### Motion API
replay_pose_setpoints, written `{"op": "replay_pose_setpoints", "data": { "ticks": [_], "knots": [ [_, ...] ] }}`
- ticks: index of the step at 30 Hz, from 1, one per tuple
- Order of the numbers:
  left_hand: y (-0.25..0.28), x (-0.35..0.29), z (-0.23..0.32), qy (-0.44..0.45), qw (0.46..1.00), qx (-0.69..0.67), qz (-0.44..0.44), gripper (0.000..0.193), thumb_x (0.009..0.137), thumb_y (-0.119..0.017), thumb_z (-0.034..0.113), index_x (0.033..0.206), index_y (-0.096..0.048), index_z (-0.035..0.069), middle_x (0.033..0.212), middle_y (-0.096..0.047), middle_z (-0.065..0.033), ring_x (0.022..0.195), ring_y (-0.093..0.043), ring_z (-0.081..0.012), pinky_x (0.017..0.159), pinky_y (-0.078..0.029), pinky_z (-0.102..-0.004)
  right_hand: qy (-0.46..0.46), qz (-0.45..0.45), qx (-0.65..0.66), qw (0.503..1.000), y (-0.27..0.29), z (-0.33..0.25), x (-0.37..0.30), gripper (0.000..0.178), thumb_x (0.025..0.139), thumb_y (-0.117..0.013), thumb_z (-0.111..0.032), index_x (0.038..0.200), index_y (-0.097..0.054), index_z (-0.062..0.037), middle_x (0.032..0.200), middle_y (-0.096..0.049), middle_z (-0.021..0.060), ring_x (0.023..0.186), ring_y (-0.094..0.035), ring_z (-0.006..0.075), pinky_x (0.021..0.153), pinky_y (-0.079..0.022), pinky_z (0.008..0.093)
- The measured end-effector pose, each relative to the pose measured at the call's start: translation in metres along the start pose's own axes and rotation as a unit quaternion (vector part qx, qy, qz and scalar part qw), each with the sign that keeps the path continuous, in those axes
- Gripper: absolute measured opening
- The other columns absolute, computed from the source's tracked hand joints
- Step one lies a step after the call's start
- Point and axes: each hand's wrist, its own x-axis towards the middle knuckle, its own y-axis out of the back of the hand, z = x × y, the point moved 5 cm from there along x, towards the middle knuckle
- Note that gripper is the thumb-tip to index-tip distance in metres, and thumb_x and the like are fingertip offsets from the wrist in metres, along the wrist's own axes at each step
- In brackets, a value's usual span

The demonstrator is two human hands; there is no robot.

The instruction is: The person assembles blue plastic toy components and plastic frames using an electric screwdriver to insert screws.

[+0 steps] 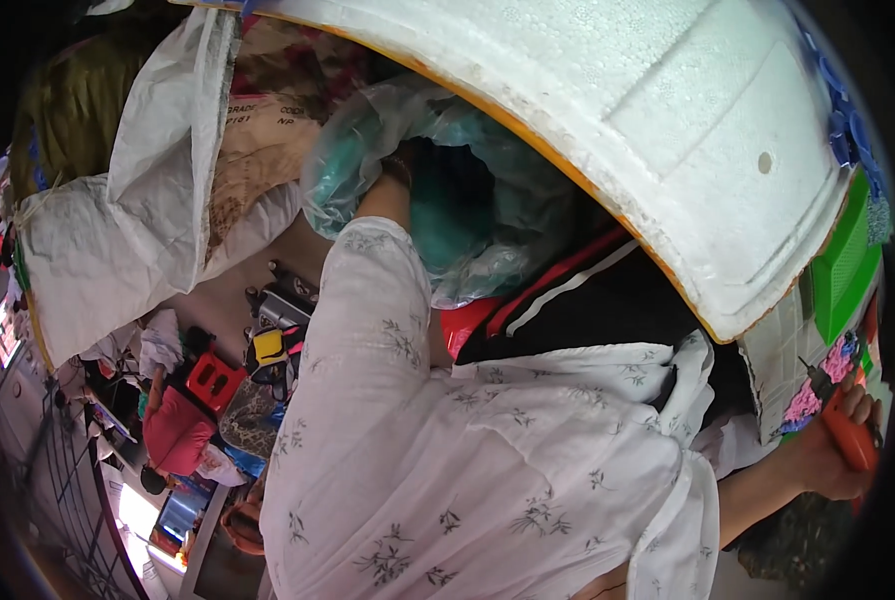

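My left arm, in a white sleeve with a grey leaf print, reaches into the opening of a clear plastic bag (pixel 332 185) with green showing through it. A bracelet circles the wrist. My left hand (pixel 412 160) sits in the dark mouth of the bag, its fingers hidden. Out at the right side, my right hand (pixel 832 460) is wrapped round an orange-red hand tool (pixel 847 432) with a dark, narrow tip. Pink and blue-purple fluffy pieces (pixel 817 385) lie just beyond this tool.
A large white foam-like board (pixel 657 130) with an orange edge rises beside the bag. White woven sacks (pixel 117 250) stand at the left. A green plastic basket (pixel 847 260) is at the far right. Farther off, a person in a red top (pixel 175 430) sits near a red stool (pixel 214 380).
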Motion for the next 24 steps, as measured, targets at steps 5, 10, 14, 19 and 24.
{"op": "replay_pose_setpoints", "data": {
  "ticks": [5,10,14,19,24],
  "knots": [
    [-0.001,0.028,-0.022,-0.05,0.992,0.116,0.0,0.033,0.09,-0.037,0.021,0.112,-0.059,0.011,0.108,-0.062,-0.0086,0.092,-0.062,-0.0266,0.076,-0.05,-0.0424,0.044,0.046,-0.041,0.997,-0.004,-0.001,0.006,0.071,0.062,-0.069,-0.049,0.097,-0.047,0.0094,0.077,-0.038,0.0109,0.075,-0.04,0.0241,0.091,-0.033,0.0489],
    [-0.017,-0.023,0.076,-0.119,0.967,0.223,-0.039,0.034,0.09,-0.038,0.025,0.113,-0.059,0.011,0.115,-0.058,-0.0106,0.101,-0.058,-0.028,0.084,-0.046,-0.0433,0.052,0.056,-0.103,0.992,-0.013,0.01,0.004,0.069,0.062,-0.069,-0.048,0.096,-0.049,0.0079,0.078,-0.039,0.0113,0.073,-0.04,0.0238,0.089,-0.035,0.0489],
    [0.064,-0.075,0.126,-0.13,0.967,0.218,-0.03,0.035,0.092,-0.034,0.025,0.115,-0.058,0.014,0.118,-0.057,-0.0102,0.109,-0.054,-0.0272,0.095,-0.039,-0.0387,0.059,0.06,-0.088,0.993,-0.009,0.008,0.006,0.067,0.062,-0.069,-0.048,0.096,-0.05,0.0069,0.079,-0.041,0.0127,0.074,-0.041,0.0254,0.09,-0.035,0.0495],
    [0.112,-0.1,0.151,-0.126,0.972,0.197,-0.026,0.033,0.088,-0.039,0.026,0.108,-0.062,0.013,0.115,-0.059,-0.0112,0.103,-0.058,-0.029,0.088,-0.044,-0.0431,0.076,0.077,-0.073,0.991,-0.006,0.006,0.008,0.066,0.061,-0.069,-0.047,0.096,-0.052,0.0057,0.08,-0.044,0.0144,0.076,-0.044,0.0273,0.091,-0.035,0.0502],
    [0.055,-0.027,0.063,-0.15,0.962,0.211,0.085,0.033,0.088,-0.04,0.026,0.104,-0.064,0.012,0.115,-0.059,-0.0102,0.103,-0.058,-0.0278,0.084,-0.045,-0.0435,0.082,0.079,-0.037,0.993,-0.008,0.013,0.018,0.064,0.06,-0.069,-0.046,0.097,-0.053,0.0045,0.081,-0.047,0.0162,0.077,-0.046,0.0293,0.091,-0.035,0.0508]
  ]
}}
